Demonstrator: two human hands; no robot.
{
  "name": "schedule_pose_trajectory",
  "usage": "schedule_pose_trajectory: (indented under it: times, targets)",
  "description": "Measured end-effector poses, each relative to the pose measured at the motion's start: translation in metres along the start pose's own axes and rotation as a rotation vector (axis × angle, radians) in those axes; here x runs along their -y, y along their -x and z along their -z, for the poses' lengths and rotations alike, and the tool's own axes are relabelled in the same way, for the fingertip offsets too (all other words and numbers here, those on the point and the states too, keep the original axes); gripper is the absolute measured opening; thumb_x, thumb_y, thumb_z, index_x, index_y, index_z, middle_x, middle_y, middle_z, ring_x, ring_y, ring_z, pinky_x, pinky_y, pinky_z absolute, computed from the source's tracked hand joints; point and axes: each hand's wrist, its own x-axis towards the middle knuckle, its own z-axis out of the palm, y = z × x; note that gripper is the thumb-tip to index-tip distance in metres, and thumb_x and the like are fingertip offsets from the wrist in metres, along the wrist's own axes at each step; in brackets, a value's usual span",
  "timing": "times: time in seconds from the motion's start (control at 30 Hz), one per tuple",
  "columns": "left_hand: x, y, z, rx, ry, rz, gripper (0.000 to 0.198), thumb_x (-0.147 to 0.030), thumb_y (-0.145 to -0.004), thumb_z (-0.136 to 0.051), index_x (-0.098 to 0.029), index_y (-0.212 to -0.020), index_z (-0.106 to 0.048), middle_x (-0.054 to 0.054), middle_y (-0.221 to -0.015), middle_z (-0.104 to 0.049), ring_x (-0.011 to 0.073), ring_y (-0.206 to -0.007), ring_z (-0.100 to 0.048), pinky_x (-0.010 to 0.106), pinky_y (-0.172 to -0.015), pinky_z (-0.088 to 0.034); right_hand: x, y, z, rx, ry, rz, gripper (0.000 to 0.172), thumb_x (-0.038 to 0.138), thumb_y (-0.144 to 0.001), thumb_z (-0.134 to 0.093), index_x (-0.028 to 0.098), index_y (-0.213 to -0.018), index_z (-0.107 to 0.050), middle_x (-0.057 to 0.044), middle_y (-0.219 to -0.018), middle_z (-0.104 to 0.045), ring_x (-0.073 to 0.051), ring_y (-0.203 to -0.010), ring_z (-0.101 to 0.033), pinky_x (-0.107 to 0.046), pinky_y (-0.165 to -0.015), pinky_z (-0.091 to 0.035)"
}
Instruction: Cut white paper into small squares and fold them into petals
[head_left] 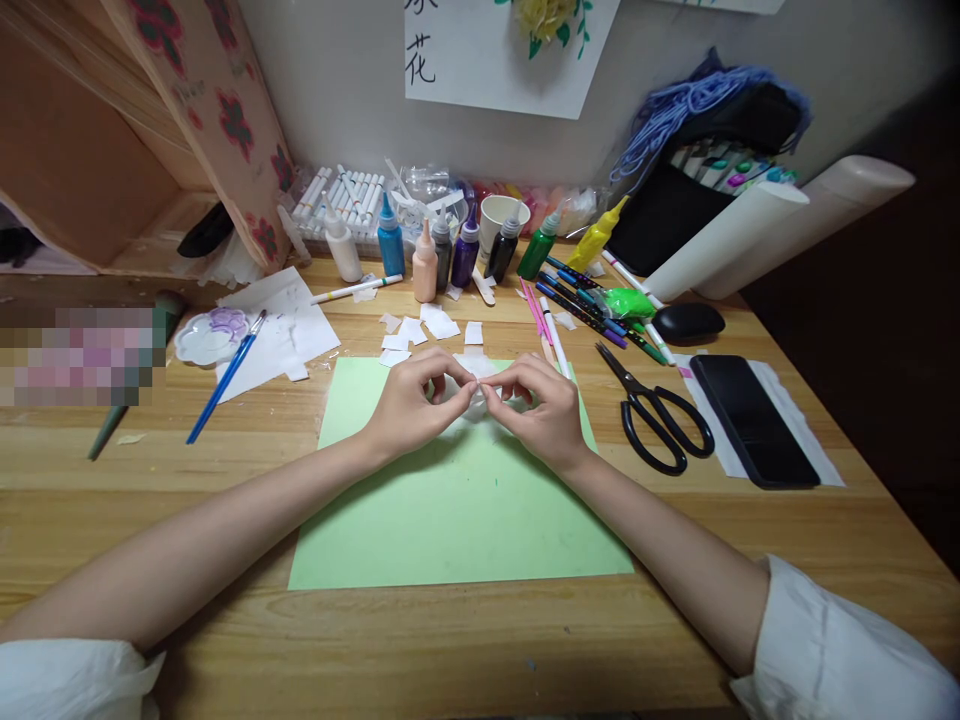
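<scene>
My left hand (420, 400) and my right hand (541, 405) meet above the green sheet (450, 520), thumbs and forefingers pinched together. Between the fingertips is a small thin white piece (478, 392), mostly hidden; it looks like paper or tissue. Pale, see-through white material (474, 408) shows just below the fingers, and I cannot tell whether it is the same piece. Beyond my hands lie several torn white paper pieces (439, 321). The black-handled scissors (660, 415) lie apart, to the right of my right hand.
Several paint bottles (391, 245) and a paper cup (501, 222) line the back. Pens (581, 305) and a phone (754, 420) lie on the right. On the left are a paintbrush (225, 378), a palette (199, 340) and a paper sheet (300, 335).
</scene>
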Motion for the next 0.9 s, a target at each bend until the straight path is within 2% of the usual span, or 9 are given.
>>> schedule_pose_trajectory:
  times: [0.47,0.9]
  targets:
    - [0.0008,0.0012,-0.0006,-0.001,-0.028,-0.032,0.006,-0.021,-0.073,-0.064,-0.016,-0.070,-0.062,0.000,-0.069,-0.057,0.0063,-0.052,-0.039,0.020,-0.049,-0.034,-0.0008,0.0007,-0.0005,0.044,-0.038,-0.016,0.010,0.018,-0.076,-0.061,0.019,-0.066,-0.060,0.001,-0.057,-0.050,-0.013,-0.057,-0.044,-0.027,-0.054,-0.036]
    - [0.0014,-0.0001,0.0008,0.033,0.015,0.012,0.013,-0.024,-0.080,-0.058,-0.015,-0.076,-0.065,0.002,-0.073,-0.060,0.0068,-0.053,-0.042,0.020,-0.049,-0.035,-0.0011,0.0007,0.0003,0.020,-0.079,-0.080,0.008,0.017,-0.076,-0.061,0.019,-0.068,-0.060,0.001,-0.061,-0.051,-0.012,-0.057,-0.045,-0.026,-0.052,-0.037]
